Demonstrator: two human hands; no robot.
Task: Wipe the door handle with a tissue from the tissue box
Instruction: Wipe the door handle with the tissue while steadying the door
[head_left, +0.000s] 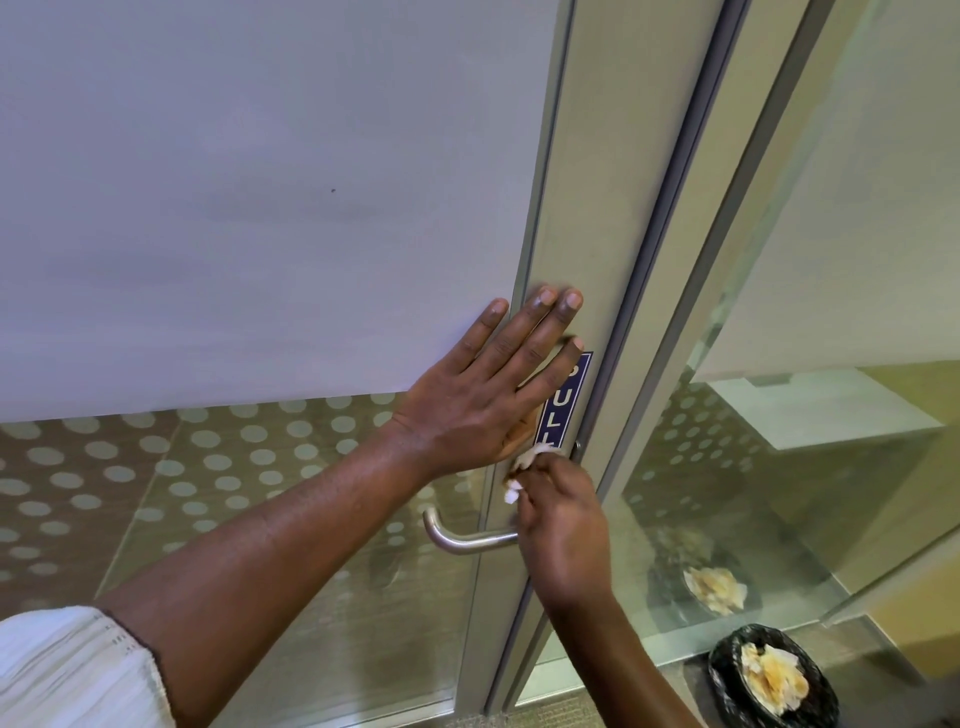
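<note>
Left hand (483, 395) braces flat, fingers splayed, on the door (566, 208); right hand (563, 530) pinches the tissue (524, 467), seemingly at the door handle (467, 540) base. Best rub along the lever.

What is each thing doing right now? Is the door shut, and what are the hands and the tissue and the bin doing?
Door: looks shut against its frame.
Door handle: level, not pressed down, free end bare.
Left hand: open, flat on the door, partly over the blue sign.
Right hand: closed on the tissue, at the handle's base.
Tissue: crumpled, held.
Bin: lined in black, crumpled paper inside.
</note>
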